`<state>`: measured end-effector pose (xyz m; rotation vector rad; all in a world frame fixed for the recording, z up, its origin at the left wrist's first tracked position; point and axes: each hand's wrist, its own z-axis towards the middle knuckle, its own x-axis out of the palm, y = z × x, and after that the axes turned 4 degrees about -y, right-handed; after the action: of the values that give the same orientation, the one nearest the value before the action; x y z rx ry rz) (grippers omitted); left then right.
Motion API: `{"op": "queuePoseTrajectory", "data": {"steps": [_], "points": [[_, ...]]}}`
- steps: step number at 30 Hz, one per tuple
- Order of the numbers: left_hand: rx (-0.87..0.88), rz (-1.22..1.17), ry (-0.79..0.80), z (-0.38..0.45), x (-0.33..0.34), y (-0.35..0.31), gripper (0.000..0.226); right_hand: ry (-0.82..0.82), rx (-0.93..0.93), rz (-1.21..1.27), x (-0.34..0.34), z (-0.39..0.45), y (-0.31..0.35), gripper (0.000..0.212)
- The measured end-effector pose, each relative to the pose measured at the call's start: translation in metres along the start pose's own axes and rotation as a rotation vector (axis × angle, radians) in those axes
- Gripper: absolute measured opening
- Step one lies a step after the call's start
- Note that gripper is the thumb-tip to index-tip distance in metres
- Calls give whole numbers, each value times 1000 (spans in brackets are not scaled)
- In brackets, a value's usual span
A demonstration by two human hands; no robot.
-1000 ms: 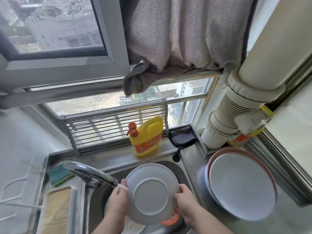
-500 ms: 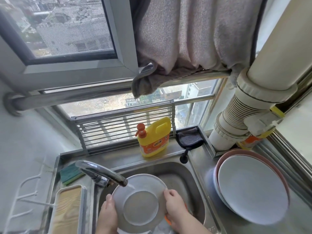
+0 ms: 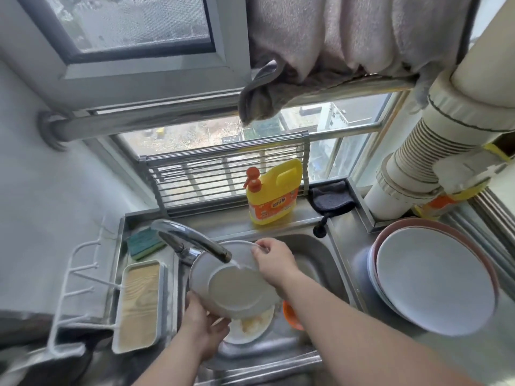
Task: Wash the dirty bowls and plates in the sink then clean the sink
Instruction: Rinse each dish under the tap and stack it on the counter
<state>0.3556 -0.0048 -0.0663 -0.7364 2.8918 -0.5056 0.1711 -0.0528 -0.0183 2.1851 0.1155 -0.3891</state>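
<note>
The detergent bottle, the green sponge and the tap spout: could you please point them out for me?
detergent bottle (image 3: 271,196): head view, on its yellow body.
green sponge (image 3: 145,242): head view, on its top face.
tap spout (image 3: 195,240): head view, midway along the metal neck.

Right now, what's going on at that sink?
A person is rinsing a grey plate under the running tap, over the sink. The left hand grips its near edge, the right hand pinches its far rim. A dirty plate and something orange lie below. Stacked plates sit on the counter at right.
</note>
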Motion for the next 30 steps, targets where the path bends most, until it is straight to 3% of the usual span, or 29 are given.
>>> {"op": "queuePoseTrajectory", "data": {"steps": [5,8,11,14,15,17,19,20,22,25,28,30], "points": [[159,24,21,-1,24,-18,63,-134,118,262,-43,17,-34,19],[193,62,70,-16,48,-26,52,-167,321,482,-55,17,-58,32],[233,88,154,-28,70,-25,48,-152,517,800,-62,13,-78,60],[228,57,124,-33,77,-20,31,-133,575,966,-63,2,-89,60],[234,47,136,-31,74,-16,24,-129,583,962,-64,-3,-90,52],[211,50,152,-30,69,-11,41,-135,581,935,-65,-5,-97,39],[214,84,161,-29,60,-8,54,-74,618,879,-62,-12,-100,43],[214,93,157,-30,53,-7,57,-30,616,802,-59,-15,-100,41],[227,120,181,-29,40,-7,61,-21,570,551,-48,-13,-107,18],[272,180,253,-26,22,-12,74,35,476,217,-28,0,-129,28],[307,166,193,-22,3,-22,80,68,456,148,-6,-3,-116,30],[311,151,151,-15,-9,-24,70,55,382,160,3,-5,-98,25]]}}
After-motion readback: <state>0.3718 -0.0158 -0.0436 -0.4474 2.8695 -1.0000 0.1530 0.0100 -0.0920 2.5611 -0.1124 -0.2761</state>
